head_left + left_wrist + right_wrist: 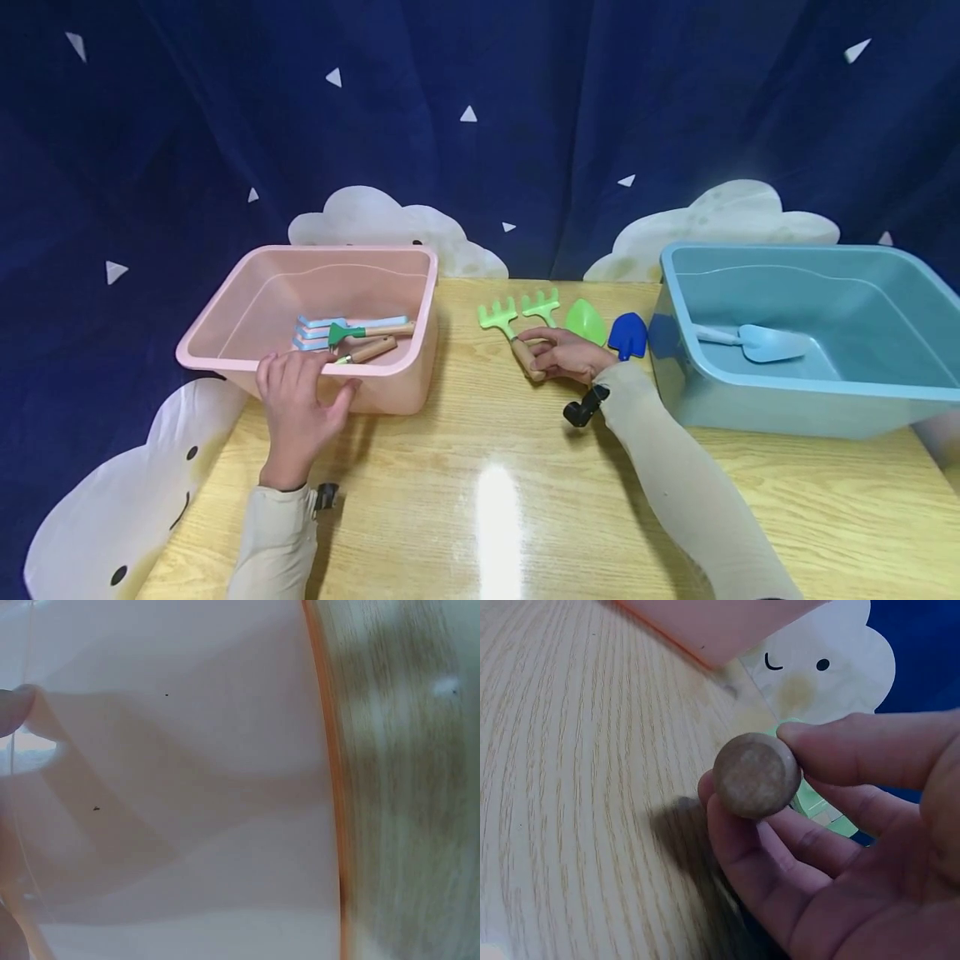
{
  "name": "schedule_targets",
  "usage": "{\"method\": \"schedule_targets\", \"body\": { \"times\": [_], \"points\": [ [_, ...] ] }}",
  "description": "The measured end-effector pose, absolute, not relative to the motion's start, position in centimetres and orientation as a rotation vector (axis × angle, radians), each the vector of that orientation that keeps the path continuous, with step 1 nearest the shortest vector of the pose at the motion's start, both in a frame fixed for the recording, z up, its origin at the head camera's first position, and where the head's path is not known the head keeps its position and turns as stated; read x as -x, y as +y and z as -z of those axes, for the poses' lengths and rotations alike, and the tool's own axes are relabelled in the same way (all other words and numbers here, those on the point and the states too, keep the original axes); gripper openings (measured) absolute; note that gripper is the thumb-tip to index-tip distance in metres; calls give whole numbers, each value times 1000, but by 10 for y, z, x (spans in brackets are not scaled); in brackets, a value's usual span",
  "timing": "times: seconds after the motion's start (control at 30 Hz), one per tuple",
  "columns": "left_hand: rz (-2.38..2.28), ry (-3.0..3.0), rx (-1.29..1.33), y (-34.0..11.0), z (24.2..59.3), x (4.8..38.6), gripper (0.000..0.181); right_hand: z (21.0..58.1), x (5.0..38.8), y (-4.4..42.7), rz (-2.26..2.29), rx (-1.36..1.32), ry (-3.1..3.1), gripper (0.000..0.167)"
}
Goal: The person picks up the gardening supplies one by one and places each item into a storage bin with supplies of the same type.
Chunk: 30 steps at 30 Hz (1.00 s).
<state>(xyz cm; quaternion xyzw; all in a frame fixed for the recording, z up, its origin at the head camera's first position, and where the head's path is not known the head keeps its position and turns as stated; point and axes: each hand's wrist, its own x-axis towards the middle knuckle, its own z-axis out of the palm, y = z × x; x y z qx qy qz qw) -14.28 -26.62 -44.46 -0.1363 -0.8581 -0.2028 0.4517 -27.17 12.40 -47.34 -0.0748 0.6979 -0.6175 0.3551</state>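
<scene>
My right hand (568, 354) pinches the wooden handle of a light green hand rake (498, 317) between thumb and fingers. The round end of that handle (756, 776) faces the camera in the right wrist view. Close behind the hand lie a second, smaller green rake (542, 305), a light green shovel (585, 321) and a blue shovel (628, 333), partly hidden. My left hand (300, 408) grips the front rim of the pink bin (247, 364), fingers over the edge and thumb outside. Inside this bin lie a blue rake (311, 333), a dark green rake (345, 333) and a wooden-handled tool (373, 350).
A teal bin (787, 408) stands at the right with a light blue shovel (776, 343) inside. Both bins rest on a wooden table (420, 500). Behind is a dark blue curtain (525, 150) with white triangles and cloud shapes.
</scene>
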Motion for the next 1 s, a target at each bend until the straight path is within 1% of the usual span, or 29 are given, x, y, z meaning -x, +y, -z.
{"method": "schedule_targets", "body": {
  "times": [0.3, 0.57, 0.77, 1.0],
  "points": [
    [493, -2123, 339, -267, 445, 144, 42, 467, 270, 126, 1604, 223, 1835, 70],
    [493, -2129, 330, -267, 444, 142, 41, 458, 270, 129, 1617, 317, 1842, 71],
    [483, -2130, 337, -267, 446, 143, 41, 443, 268, 128, 1584, 341, 1932, 71],
    [467, -2124, 333, -267, 444, 144, 41, 421, 257, 121, 1541, 424, 2007, 69]
  ]
}}
